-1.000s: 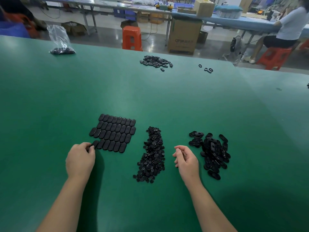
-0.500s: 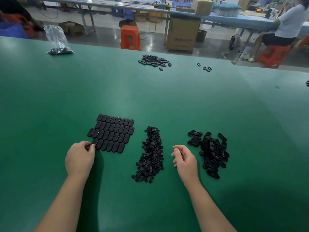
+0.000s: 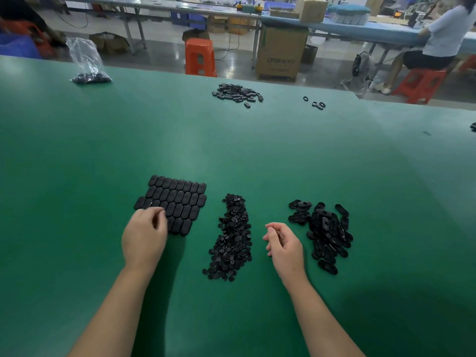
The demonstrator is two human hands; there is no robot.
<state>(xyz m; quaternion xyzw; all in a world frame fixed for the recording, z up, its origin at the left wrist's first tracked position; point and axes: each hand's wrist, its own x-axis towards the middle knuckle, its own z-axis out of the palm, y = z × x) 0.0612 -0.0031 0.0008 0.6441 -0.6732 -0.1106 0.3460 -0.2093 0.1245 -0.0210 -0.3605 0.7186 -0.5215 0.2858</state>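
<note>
While the left hand (image 3: 144, 235) hangs over the near left corner of a tight block of black oval pieces (image 3: 177, 199), its fingers curl down toward the bottom rows. The motion blur makes it impossible to tell whether that grip is pinching a piece or only touching the block. The block lies flat on the green surface (image 3: 231, 150), with its pieces packed edge to edge in staggered rows. Just right of it runs a long heap of small black parts (image 3: 231, 240), and further right sits a looser pile of black oval shells (image 3: 327, 233). The right hand (image 3: 284, 244) rests between these two heaps with its fingers loosely curled, a released grip with nothing visible in it. Near the far edge of the surface lie another small pile of black pieces (image 3: 235, 92) and a few black rings (image 3: 315, 103), and at the far left stands a clear bag (image 3: 87, 63) with dark parts in it. Beyond the surface stand an orange stool (image 3: 200, 56) and a cardboard box (image 3: 280, 55), and a person (image 3: 443, 34) sits at another bench.
</note>
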